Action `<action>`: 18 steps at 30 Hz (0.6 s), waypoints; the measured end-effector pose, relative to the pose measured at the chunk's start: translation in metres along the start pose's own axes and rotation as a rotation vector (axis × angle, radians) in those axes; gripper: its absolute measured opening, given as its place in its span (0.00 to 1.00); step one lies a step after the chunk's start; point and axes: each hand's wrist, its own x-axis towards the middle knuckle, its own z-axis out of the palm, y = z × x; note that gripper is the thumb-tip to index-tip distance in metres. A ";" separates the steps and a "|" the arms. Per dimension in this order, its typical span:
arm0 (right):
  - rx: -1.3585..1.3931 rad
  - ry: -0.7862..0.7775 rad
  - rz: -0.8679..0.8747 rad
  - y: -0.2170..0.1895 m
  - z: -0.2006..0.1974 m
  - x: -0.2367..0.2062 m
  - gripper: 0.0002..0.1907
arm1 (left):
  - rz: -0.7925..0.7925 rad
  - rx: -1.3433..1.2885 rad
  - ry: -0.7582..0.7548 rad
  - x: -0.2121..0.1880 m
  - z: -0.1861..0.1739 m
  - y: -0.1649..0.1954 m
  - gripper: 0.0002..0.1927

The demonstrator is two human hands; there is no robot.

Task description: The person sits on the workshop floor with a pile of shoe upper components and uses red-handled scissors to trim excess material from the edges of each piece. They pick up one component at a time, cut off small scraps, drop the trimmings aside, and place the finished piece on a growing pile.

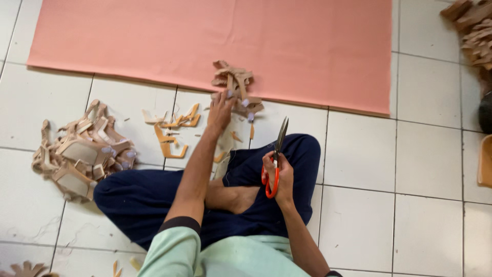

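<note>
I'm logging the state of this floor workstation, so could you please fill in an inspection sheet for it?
Surface: white tiled floor, with a pink sheet laid across the top.
Job's things: small pile of tan cut pieces at the sheet's edge; orange-handled scissors, blades shut, pointing up.
Clutter: larger heap of tan pieces on the left; loose offcuts; another stack top right.
Grips: left hand reaches onto the small pile; right hand holds the scissors.
Cables: nothing seen.
Surroundings: the person sits cross-legged in dark trousers.
</note>
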 end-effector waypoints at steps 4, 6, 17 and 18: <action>0.000 -0.039 0.051 0.008 0.009 0.006 0.14 | -0.121 -0.160 -0.103 -0.023 -0.011 -0.041 0.30; 0.041 -0.071 0.064 0.013 0.014 0.009 0.14 | -0.089 -0.073 -0.136 -0.049 -0.013 -0.050 0.28; 0.054 -0.268 0.118 0.042 0.072 0.026 0.17 | -0.142 -0.315 0.263 -0.179 -0.081 -0.106 0.18; 0.038 -0.283 0.136 0.042 0.075 0.022 0.18 | -0.227 -0.332 0.308 -0.186 -0.096 -0.121 0.16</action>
